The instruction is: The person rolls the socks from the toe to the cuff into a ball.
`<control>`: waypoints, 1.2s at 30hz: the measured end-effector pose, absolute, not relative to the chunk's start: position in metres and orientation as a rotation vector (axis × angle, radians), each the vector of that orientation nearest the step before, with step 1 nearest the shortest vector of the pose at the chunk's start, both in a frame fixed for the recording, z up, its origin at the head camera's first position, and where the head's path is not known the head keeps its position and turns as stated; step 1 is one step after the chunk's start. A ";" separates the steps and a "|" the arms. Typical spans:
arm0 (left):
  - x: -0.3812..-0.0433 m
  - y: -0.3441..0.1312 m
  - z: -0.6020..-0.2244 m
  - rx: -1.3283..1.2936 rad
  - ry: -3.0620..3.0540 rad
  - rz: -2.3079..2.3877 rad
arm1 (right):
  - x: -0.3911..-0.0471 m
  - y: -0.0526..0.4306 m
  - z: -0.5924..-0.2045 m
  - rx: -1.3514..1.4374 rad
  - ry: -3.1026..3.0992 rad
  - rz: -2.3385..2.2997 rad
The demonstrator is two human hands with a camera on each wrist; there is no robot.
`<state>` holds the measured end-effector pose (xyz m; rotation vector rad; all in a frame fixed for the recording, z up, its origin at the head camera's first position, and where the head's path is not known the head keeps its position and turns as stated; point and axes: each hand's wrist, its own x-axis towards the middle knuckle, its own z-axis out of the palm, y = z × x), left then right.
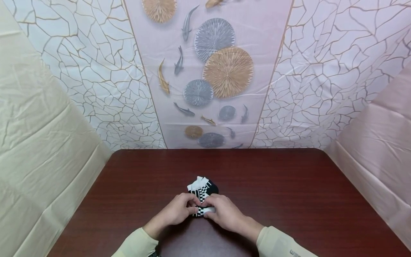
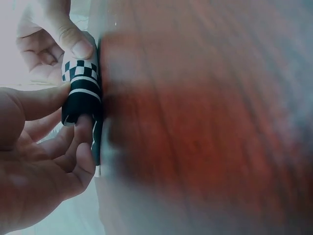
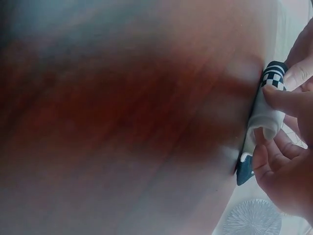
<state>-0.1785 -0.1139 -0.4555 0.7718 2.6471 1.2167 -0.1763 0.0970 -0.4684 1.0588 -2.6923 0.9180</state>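
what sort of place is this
Probably a small curtained-off workspace rather than an ordinary room: a dark reddish-brown table stands before a creased backdrop printed with fish and round discs, and plain pale sheets slope along both sides.

The black-and-white socks point(image 1: 203, 193) lie overlapped on the table point(image 1: 289, 196), white ends fanned slightly at the far side, a black section to the right. Their near end is curled into a hollow roll: striped black at left, checkered midway, plain white at right.
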 end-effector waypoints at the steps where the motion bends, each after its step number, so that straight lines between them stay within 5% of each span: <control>1: -0.178 -0.114 -0.455 0.769 2.645 1.232 | -0.177 0.097 -0.468 1.059 -2.695 0.921; 36: -0.179 -0.110 -0.458 0.804 2.710 1.198 | -0.182 0.101 -0.462 0.941 -2.782 1.244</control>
